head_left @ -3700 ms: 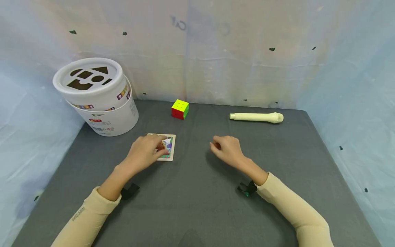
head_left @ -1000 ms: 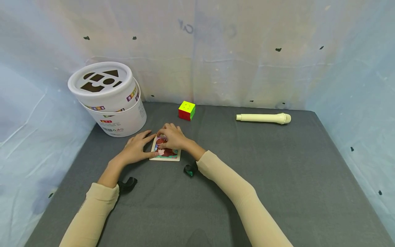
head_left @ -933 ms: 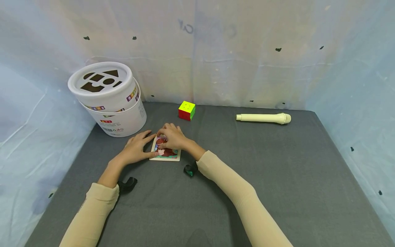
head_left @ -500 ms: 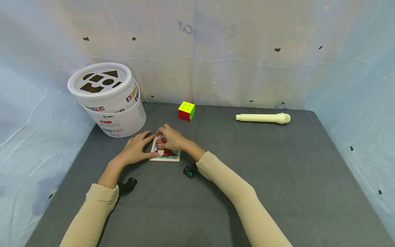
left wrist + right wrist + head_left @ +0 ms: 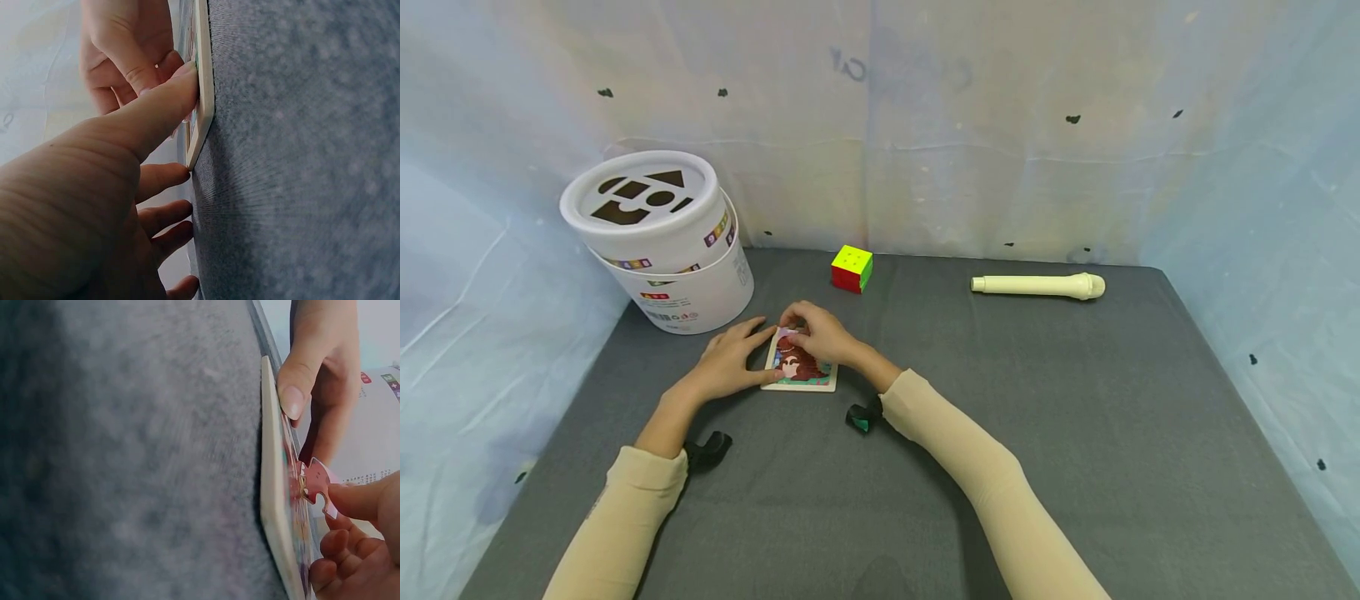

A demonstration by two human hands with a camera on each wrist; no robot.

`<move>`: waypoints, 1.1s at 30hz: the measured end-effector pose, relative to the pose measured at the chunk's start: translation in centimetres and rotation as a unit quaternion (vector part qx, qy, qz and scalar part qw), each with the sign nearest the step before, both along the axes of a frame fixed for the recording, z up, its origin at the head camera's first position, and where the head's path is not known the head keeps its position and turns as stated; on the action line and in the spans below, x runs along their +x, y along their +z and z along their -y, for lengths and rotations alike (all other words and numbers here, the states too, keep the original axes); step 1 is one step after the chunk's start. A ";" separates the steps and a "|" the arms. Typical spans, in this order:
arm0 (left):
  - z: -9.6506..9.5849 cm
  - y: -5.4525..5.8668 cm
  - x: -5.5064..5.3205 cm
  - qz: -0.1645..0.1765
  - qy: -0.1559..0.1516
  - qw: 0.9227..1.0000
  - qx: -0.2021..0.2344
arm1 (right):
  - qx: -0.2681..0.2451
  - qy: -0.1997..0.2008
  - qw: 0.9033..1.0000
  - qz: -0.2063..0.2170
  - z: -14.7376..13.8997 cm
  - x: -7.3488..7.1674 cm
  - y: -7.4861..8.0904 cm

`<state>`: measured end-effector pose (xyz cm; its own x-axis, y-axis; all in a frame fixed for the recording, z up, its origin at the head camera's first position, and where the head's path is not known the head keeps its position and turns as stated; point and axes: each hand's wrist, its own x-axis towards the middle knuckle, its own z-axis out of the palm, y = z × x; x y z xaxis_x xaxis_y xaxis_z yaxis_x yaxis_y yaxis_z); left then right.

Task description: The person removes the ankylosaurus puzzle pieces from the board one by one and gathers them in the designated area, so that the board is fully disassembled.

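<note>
A small square jigsaw puzzle point(image 5: 808, 370) with a pale wooden frame and a cartoon picture lies flat on the cloth. My left hand point(image 5: 726, 365) is beside its left edge, fingers spread on the table; the left wrist view shows the thumb point(image 5: 178, 90) pressing the frame's rim. Over the upper left part of the puzzle is my right hand point(image 5: 826, 333). In the right wrist view it pinches a reddish puzzle piece point(image 5: 319, 481), which stands tilted up from the board. Its lower edge is at the picture; whether it is fully free I cannot tell.
A white bucket point(image 5: 696, 292) with a shape-cutout lid stands at the back left. A yellow, red and green puzzle cube point(image 5: 852, 269) sits behind the hands. A cream toy microphone point(image 5: 1030, 286) lies at the back right. Pale sheeting point(image 5: 955, 183) encloses the table.
Since the earliest frame my right hand has come left onto the puzzle, and my left hand has shifted to its left edge. Lately the right thumb has moved toward the puzzle's far edge.
</note>
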<state>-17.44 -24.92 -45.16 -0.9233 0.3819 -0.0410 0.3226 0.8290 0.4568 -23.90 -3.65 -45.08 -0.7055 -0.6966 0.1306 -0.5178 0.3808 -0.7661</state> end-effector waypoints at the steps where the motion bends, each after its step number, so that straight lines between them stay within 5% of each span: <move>1: 0.0 0.0 0.0 0.002 -0.001 1.000 -0.002 | -0.004 -0.003 1.000 0.002 0.0 0.0 0.0; 11: -0.2 0.3 0.0 0.008 0.002 1.000 -0.012 | -0.063 -0.003 0.998 -0.004 -0.4 0.2 0.5; 18: -0.3 0.3 -0.2 0.012 0.005 1.000 -0.018 | -0.101 -0.026 0.995 -0.005 -3.8 -0.1 1.6; 26: 0.0 0.4 -0.1 0.009 0.002 1.000 -0.024 | -0.060 -0.064 0.996 0.004 -9.1 -0.4 1.4; 33: 0.0 0.2 -0.1 0.014 -0.002 1.000 -0.022 | 0.000 -0.062 0.998 0.010 -10.9 -0.2 0.9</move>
<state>-17.55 -24.94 -44.98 -0.9199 0.3832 -0.0831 0.3140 0.8468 0.4294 -24.10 7.29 -44.16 -0.7888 -0.6038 0.1150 -0.4510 0.4415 -0.7756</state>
